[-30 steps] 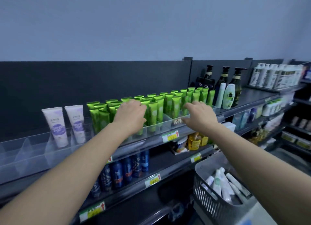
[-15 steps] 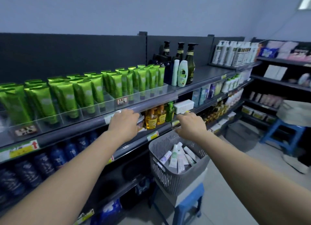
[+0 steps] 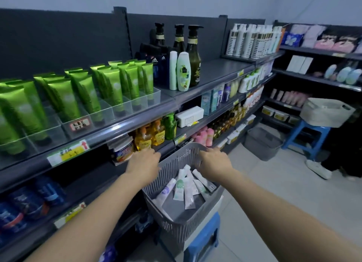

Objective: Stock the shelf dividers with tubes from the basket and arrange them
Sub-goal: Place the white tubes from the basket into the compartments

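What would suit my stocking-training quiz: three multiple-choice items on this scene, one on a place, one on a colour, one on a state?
1. Where do the white tubes lie?
A in the grey basket
B on the top shelf
C on the floor

2. What colour are the standing tubes in the clear dividers?
A red
B green
C black

3. What are the left hand and right hand doing?
A lifting a tube each
B pressing the top shelf
C at the basket's rim, holding no tube

Answers: A, the white tubes lie loose inside the basket; B, every tube in the dividers is green; C, both hands are at the rim with no tube in them.
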{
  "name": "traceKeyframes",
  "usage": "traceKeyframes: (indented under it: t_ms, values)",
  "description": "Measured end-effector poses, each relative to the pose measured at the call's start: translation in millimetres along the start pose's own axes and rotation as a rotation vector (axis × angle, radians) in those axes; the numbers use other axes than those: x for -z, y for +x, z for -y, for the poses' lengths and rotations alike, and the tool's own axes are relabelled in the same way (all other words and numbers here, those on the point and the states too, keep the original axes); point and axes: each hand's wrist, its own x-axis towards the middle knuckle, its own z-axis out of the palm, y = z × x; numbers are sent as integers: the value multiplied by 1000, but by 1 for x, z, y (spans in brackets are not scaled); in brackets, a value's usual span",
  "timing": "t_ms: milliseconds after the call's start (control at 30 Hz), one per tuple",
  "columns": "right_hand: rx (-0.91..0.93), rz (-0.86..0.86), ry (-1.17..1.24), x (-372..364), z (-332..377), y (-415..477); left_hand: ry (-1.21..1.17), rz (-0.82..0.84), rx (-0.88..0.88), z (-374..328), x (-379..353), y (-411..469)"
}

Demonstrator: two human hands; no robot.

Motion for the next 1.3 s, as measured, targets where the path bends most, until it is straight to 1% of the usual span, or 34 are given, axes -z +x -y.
traceKeyframes:
  t_ms: [200,400,500,667,800,967,1033,1100,1133,1167,1200,1233,1300]
  values:
    - [-15,133,28,-43,-25,48,-37,100,-51,-16,-52,62]
    - [0,244,42,-91,-50,85,-73,243,-20,-27,-102,95]
    - [41,321,43,-113,-58,103,-98,320,18,-30,-127,104]
    - [189,431,10,-154,-62,131,-65,503,82,-35,-179,107]
    - [332,523,-43,-187,-63,152,-38,603,144,-41,-218,106]
    - [552,646,-183,-225,-63,171,-7,738,109,-52,-268,98]
    - [701,637,-236,-242,-61,176,-11,802,69,-55,-281,94]
    - [827,566,-204,-259,-57,180,-5,865,40,-57,-289,93]
    - [872,535,-234,-266,-55,181,-10,842,17,-58,-291,92]
    - [915,500,-253,-275,-54,184,-6,776,-22,-58,-296,90]
    - [957,452,-265,-283,-54,188,3,776,-33,-57,-298,90]
    - [992,441,-250,-296,-54,189,14,796,-37,-55,-302,89]
    - [1042,402,-220,-306,-54,194,-8,668,-79,-52,-319,80]
